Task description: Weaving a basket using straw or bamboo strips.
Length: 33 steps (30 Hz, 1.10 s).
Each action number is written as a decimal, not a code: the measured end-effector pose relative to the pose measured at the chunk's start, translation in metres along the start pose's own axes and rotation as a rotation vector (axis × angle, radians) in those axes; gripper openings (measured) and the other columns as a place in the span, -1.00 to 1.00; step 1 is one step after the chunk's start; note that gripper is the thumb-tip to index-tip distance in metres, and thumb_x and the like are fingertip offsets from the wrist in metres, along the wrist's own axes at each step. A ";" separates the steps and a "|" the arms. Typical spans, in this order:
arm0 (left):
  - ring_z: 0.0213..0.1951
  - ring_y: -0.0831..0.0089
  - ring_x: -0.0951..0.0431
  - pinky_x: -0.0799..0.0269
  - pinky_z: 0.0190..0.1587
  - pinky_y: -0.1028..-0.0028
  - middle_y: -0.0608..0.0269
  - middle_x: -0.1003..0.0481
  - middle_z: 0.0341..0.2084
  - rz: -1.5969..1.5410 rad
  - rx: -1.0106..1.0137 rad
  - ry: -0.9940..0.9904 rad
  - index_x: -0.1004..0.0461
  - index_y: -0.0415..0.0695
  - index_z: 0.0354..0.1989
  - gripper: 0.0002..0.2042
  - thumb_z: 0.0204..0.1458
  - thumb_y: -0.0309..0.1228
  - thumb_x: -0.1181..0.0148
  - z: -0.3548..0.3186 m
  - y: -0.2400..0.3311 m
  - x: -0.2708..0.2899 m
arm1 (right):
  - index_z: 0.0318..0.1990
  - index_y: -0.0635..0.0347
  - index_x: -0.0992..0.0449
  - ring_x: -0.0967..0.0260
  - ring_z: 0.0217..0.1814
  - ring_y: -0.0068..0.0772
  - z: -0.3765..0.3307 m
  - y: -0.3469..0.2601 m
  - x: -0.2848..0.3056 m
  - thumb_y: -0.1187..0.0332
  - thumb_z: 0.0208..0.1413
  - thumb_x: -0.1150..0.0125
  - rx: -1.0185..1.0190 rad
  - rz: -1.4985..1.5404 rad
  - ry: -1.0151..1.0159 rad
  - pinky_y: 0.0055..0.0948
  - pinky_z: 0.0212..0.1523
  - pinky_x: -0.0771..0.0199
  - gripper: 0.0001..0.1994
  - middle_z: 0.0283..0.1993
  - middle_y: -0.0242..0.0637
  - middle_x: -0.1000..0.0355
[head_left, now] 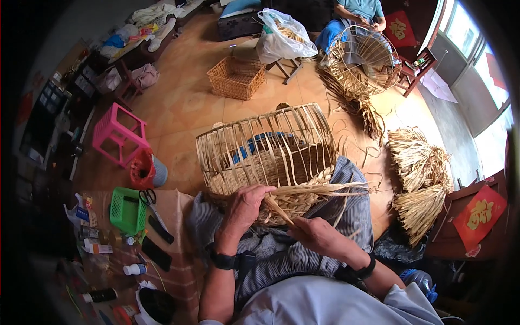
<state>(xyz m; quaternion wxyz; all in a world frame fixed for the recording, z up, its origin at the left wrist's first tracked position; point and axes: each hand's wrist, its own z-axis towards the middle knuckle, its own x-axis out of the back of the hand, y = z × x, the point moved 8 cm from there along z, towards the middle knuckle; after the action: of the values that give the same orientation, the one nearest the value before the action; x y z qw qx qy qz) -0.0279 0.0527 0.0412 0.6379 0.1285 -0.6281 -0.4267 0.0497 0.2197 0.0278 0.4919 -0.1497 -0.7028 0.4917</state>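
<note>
— That half-woven basket point(271, 157) on the lap, heavy?
— Light, springy, I'd judge; its stakes look brittle. Left hand point(246, 205) clasps the woven rim, right hand point(314, 234) pinches a straw strand point(279, 210).

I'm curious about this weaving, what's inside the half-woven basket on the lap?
Through the upright strips of the basket, something blue shows inside. Its shape and the basket's floor are hidden by the weave.

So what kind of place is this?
Probably a home room used as a basket-weaving workshop: a half-woven basket on the person's lap, straw bundles on the tiled floor, and another person weaving a basket frame.
</note>
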 end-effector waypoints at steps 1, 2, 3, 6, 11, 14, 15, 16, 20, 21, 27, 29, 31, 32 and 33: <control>-0.12 -0.02 -0.62 -0.53 -0.06 0.18 -0.02 -0.62 -0.24 -0.003 -0.010 0.006 -0.61 -0.17 -0.05 -0.75 0.18 -0.61 -0.07 -0.002 -0.004 0.000 | -0.19 0.21 -0.45 -0.45 -0.47 -0.17 0.000 -0.009 0.006 0.26 0.30 -0.25 0.006 0.001 -0.007 -0.32 -0.48 -0.35 -0.80 -0.42 -0.24 -0.48; -0.11 -0.02 -0.62 -0.53 -0.05 0.18 -0.01 -0.62 -0.23 -0.006 -0.020 0.011 -0.61 -0.18 -0.04 -0.75 0.18 -0.63 -0.06 -0.005 -0.007 0.001 | -0.17 0.23 -0.45 -0.36 -0.53 -0.33 -0.001 -0.004 0.011 0.26 0.36 -0.18 -0.164 0.399 -0.021 -0.39 -0.51 -0.28 -0.79 -0.48 -0.35 -0.40; -0.11 -0.02 -0.62 -0.53 -0.05 0.18 -0.01 -0.62 -0.23 -0.013 -0.023 0.014 -0.61 -0.18 -0.04 -0.75 0.18 -0.63 -0.06 -0.004 -0.007 0.001 | -0.16 0.26 -0.46 -0.27 -0.58 -0.49 -0.006 -0.005 0.019 0.25 0.43 -0.12 -0.344 0.788 -0.025 -0.47 -0.54 -0.21 -0.78 -0.53 -0.46 -0.33; -0.14 -0.03 -0.62 -0.53 -0.06 0.22 -0.02 -0.62 -0.23 0.005 -0.072 0.007 -0.62 -0.20 -0.03 -0.75 0.18 -0.60 -0.10 -0.002 -0.003 0.003 | -0.10 0.27 -0.48 -0.02 -0.62 -0.75 -0.012 -0.020 0.065 0.17 0.49 -0.01 -0.373 1.106 0.008 -0.63 -0.61 0.01 -0.70 -0.58 -0.61 -0.13; -0.12 0.01 -0.63 -0.49 0.04 0.21 0.01 -0.64 -0.17 0.042 -0.162 0.054 -0.62 -0.17 0.00 -0.73 0.12 -0.57 -0.21 -0.008 0.008 0.006 | -0.08 0.28 -0.47 0.07 -0.69 -0.77 -0.011 -0.038 0.101 0.12 0.49 0.03 -0.182 1.267 0.007 -0.66 -0.68 0.08 -0.65 -0.63 -0.59 -0.10; -0.08 0.02 -0.62 -0.50 0.03 0.17 0.03 -0.64 -0.12 0.027 -0.133 0.008 -0.60 -0.13 0.05 -0.72 0.14 -0.49 -0.28 -0.008 0.005 0.005 | -0.07 0.34 -0.45 0.04 -0.77 -0.74 -0.009 -0.040 0.111 0.13 0.49 0.05 -0.122 1.339 0.092 -0.65 -0.73 0.03 -0.63 -0.66 -0.53 -0.16; -0.08 0.02 -0.62 -0.50 0.03 0.17 0.03 -0.64 -0.12 0.025 -0.133 0.008 -0.60 -0.13 0.05 -0.72 0.14 -0.49 -0.28 -0.007 0.005 0.005 | -0.07 0.34 -0.45 0.04 -0.77 -0.74 -0.007 -0.038 0.111 0.13 0.49 0.05 -0.124 1.338 0.093 -0.65 -0.73 0.03 -0.63 -0.66 -0.53 -0.16; -0.09 0.04 -0.63 -0.50 0.01 0.20 0.05 -0.65 -0.13 0.020 -0.124 0.008 -0.61 -0.13 0.03 -0.72 0.13 -0.46 -0.30 -0.006 0.003 0.004 | -0.07 0.36 -0.44 0.03 -0.77 -0.74 -0.006 -0.036 0.115 0.12 0.48 0.04 -0.096 1.374 0.120 -0.65 -0.74 0.02 -0.62 -0.66 -0.52 -0.17; -0.14 0.12 -0.65 -0.50 -0.03 0.26 0.11 -0.67 -0.20 0.016 -0.108 0.100 -0.65 -0.11 -0.05 -0.76 0.11 -0.40 -0.33 -0.008 -0.004 0.000 | -0.04 0.42 -0.42 -0.16 -0.77 -0.50 0.000 -0.020 0.104 0.00 0.48 0.12 0.076 1.439 0.020 -0.53 -0.71 -0.19 -0.49 -0.66 -0.39 -0.26; -0.14 0.12 -0.65 -0.50 -0.03 0.26 0.11 -0.67 -0.20 0.015 -0.109 0.101 -0.65 -0.11 -0.05 -0.76 0.11 -0.40 -0.33 -0.009 -0.003 -0.003 | -0.03 0.42 -0.41 -0.25 -0.75 -0.39 0.001 -0.018 0.099 -0.04 0.48 0.17 0.198 1.469 -0.074 -0.46 -0.69 -0.29 -0.45 -0.65 -0.33 -0.30; -0.21 0.18 -0.67 -0.50 -0.07 0.28 0.19 -0.67 -0.30 0.058 -0.037 0.225 -0.65 -0.11 -0.15 -0.82 0.08 -0.42 -0.36 -0.010 -0.005 -0.007 | 0.24 0.30 -0.28 -0.47 -0.37 -0.57 0.050 0.017 0.037 0.29 0.33 -0.29 -0.080 0.694 0.139 -0.56 -0.38 -0.48 -0.54 -0.24 -0.27 -0.55; -0.23 0.19 -0.66 -0.51 -0.08 0.28 0.19 -0.66 -0.34 0.057 -0.001 0.227 -0.65 -0.12 -0.20 -0.87 0.08 -0.44 -0.36 -0.008 -0.005 -0.006 | 0.16 0.33 -0.39 -0.42 -0.41 -0.59 0.069 0.021 0.038 0.24 0.33 -0.30 -0.169 0.727 0.230 -0.56 -0.43 -0.46 -0.59 -0.27 -0.29 -0.56; -0.23 0.16 -0.66 -0.50 -0.05 0.26 0.14 -0.65 -0.34 0.048 0.066 0.217 -0.63 -0.11 -0.13 -0.81 0.08 -0.45 -0.37 -0.012 -0.015 -0.010 | 0.08 0.36 -0.46 -0.43 -0.43 -0.59 0.086 0.035 0.045 0.22 0.33 -0.30 -0.214 0.766 0.243 -0.56 -0.44 -0.45 -0.63 -0.27 -0.29 -0.57; -0.22 0.12 -0.65 -0.50 -0.02 0.23 0.09 -0.65 -0.35 0.031 0.129 0.205 -0.62 -0.11 -0.05 -0.75 0.07 -0.45 -0.37 -0.013 -0.021 -0.014 | 0.01 0.38 -0.52 -0.43 -0.44 -0.58 0.093 0.045 0.049 0.20 0.33 -0.29 -0.262 0.800 0.260 -0.56 -0.44 -0.44 -0.65 -0.27 -0.29 -0.58; -0.22 0.12 -0.65 -0.50 -0.02 0.23 0.09 -0.65 -0.35 0.028 0.122 0.199 -0.62 -0.11 -0.05 -0.75 0.07 -0.45 -0.37 -0.012 -0.018 -0.017 | -0.14 0.40 -0.59 -0.49 -0.41 -0.54 0.100 0.043 0.060 0.19 0.34 -0.27 -0.144 0.890 0.353 -0.56 -0.40 -0.48 -0.66 -0.30 -0.29 -0.58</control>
<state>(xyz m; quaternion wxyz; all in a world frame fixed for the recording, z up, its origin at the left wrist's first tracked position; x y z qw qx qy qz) -0.0215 0.0495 0.0145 0.6941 0.2001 -0.5881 -0.3638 -0.0742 0.2271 0.0205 0.3338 -0.5507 -0.5086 0.5715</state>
